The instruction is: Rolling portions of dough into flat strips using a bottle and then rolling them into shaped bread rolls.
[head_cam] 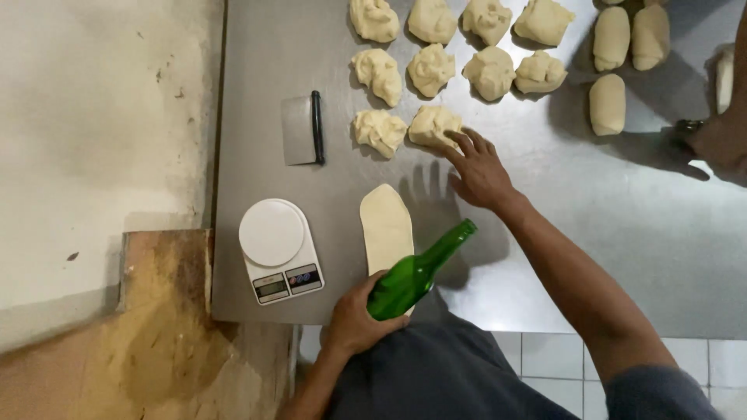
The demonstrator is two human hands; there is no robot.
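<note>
1. Left hand (354,315): closed around the body of a green glass bottle (420,272), at the table's near edge. Bottle is tilted, neck pointing up-right, held above the surface.
2. Flattened dough strip (386,228): long oval, lies flat on the steel table (545,233), its near end just under the bottle and left hand.
3. Right hand (476,169): open, fingers spread, fingertips touching the nearest dough lump (434,124). Nothing gripped.
4. Second lump (379,131) sits just left of that one. Two more rows of rough lumps (459,70) behind, toward the far edge.
5. Rolled dough logs (607,103): smooth, upright ovals, far right, well apart from both hands.
6. Metal bench scraper (302,130) with black handle: flat on the table, left of the lumps.
7. White digital kitchen scale (278,250): near left corner, beside the strip, not touching.
8. Another person's hand (720,140), with a wristwatch, at the right edge; grip state can't be read.
</note>
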